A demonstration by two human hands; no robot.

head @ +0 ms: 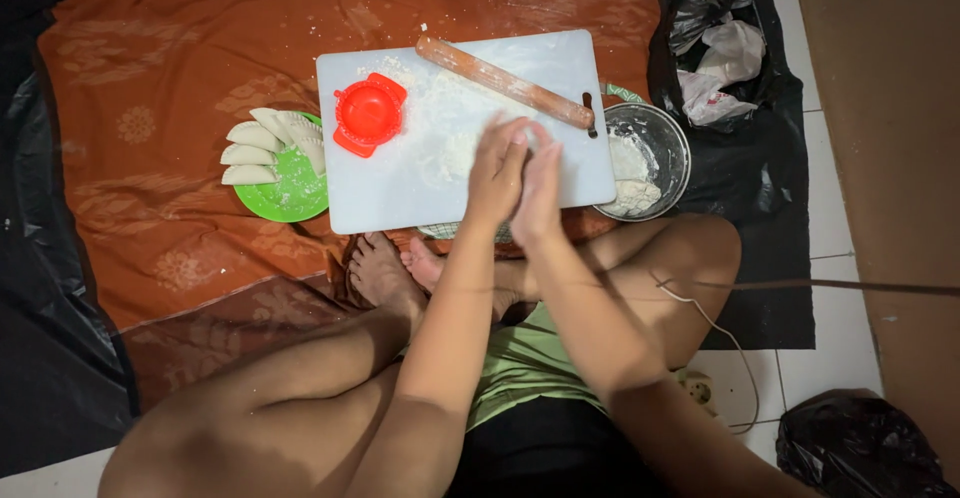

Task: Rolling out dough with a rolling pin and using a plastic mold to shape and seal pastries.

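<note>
— Sitting where?
— On orange cloth (150,78); white board (400,183) ahead w/ rolling pin (505,83), red press (369,113).
— Hands?
— My left hand (497,173) & right hand (540,190) pressed palms together over board; contents btwn them: can't tell.

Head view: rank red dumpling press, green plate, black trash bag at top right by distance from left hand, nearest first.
From the left hand:
1. Red dumpling press, on the white board, to its left.
2. Green plate, off the board's left edge, holding dumplings.
3. Black trash bag, far upper right.

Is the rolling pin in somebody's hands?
No, the rolling pin lies on the white board, away from both hands pressed together.
</note>
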